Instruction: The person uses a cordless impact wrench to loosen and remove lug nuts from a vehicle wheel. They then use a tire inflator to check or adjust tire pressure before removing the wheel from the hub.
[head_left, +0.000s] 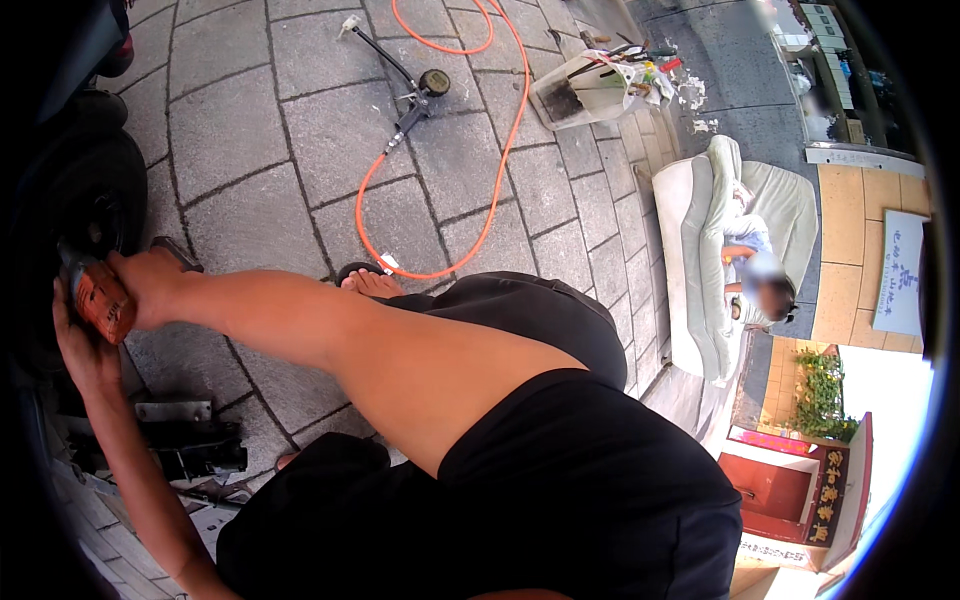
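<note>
From my distant seat I see the right hand (155,290) wrapped round the grip of an orange power tool (100,302), its fingers closed on it though mostly hidden from me. The tool is at the left edge of my view, its dark nose pointing toward the middle of a black wheel (122,190). The left hand (93,362) lies against the tool's lower side; I cannot tell whether its fingers clamp it. On the grey paving (235,125), an orange hose (359,207) loops away from a round gauge (433,82). Beyond, I see a pale bin (590,112) and someone (748,238) on a pale couch (688,275).
</note>
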